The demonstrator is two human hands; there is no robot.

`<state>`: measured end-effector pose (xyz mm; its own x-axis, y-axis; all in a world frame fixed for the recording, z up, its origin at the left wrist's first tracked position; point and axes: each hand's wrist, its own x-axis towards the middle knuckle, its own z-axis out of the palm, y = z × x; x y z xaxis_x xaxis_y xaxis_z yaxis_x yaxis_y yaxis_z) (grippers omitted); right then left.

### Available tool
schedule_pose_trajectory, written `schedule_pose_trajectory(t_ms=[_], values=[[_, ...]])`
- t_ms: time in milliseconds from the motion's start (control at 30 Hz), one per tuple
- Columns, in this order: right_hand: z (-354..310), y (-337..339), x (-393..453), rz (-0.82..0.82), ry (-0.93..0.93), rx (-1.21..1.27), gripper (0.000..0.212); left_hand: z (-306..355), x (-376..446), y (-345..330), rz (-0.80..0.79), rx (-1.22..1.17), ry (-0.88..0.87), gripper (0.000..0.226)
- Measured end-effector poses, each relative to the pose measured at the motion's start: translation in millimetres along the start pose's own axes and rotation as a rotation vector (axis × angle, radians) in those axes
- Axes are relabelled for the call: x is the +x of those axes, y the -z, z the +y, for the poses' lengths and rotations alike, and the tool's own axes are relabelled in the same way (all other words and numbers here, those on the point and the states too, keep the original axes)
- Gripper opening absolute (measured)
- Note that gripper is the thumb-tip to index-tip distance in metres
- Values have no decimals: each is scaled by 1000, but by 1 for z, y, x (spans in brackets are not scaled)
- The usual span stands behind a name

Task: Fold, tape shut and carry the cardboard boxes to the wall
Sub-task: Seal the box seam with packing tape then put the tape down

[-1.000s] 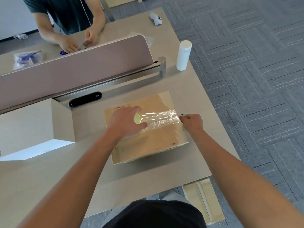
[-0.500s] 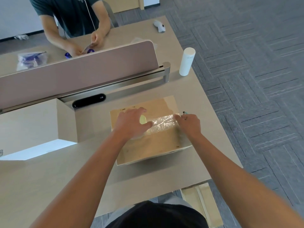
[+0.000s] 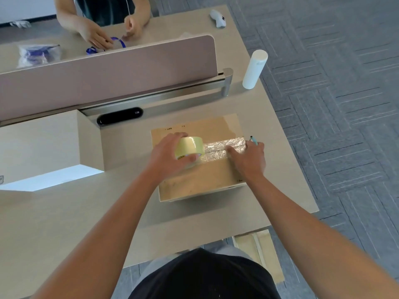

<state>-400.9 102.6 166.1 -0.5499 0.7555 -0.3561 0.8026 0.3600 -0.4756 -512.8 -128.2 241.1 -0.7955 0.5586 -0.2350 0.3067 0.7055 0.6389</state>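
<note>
Since earlier, left hand (image 3: 166, 156) raised tape roll (image 3: 189, 148) clear | right hand (image 3: 248, 157) fingers flat pressing tape strip (image 3: 224, 148) on cardboard box (image 3: 200, 180) | white bottle (image 3: 254, 69) at 1 o'clock on table (image 3: 86, 212)

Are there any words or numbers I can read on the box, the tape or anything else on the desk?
None can be read.
Cardboard box: small dark marks near the far edge and at the near right corner, too small to read.
Tape roll: dark print on its side by the left hand, blurred.
Black device: a tiny pale mark at its right end, unreadable.
White bottle: faint grey print, unreadable.
</note>
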Motion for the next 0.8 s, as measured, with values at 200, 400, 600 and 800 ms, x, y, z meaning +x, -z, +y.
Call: schedule_pose_trajectory(t_ms=[200,400,600,800], values=[[5,-4,-3,-2,-21,58,81,-8,-2,8,-22,50,-35,66],[4,-3,-5,100,87,-5,90,-10,-1,12,-65,233,-85,69],[0,0,-5,152,150,-67,76,-8,-2,22,-32,320,-68,66],[-9,-5,-7,209,212,-102,62,-14,-3,31,-78,338,-59,65]])
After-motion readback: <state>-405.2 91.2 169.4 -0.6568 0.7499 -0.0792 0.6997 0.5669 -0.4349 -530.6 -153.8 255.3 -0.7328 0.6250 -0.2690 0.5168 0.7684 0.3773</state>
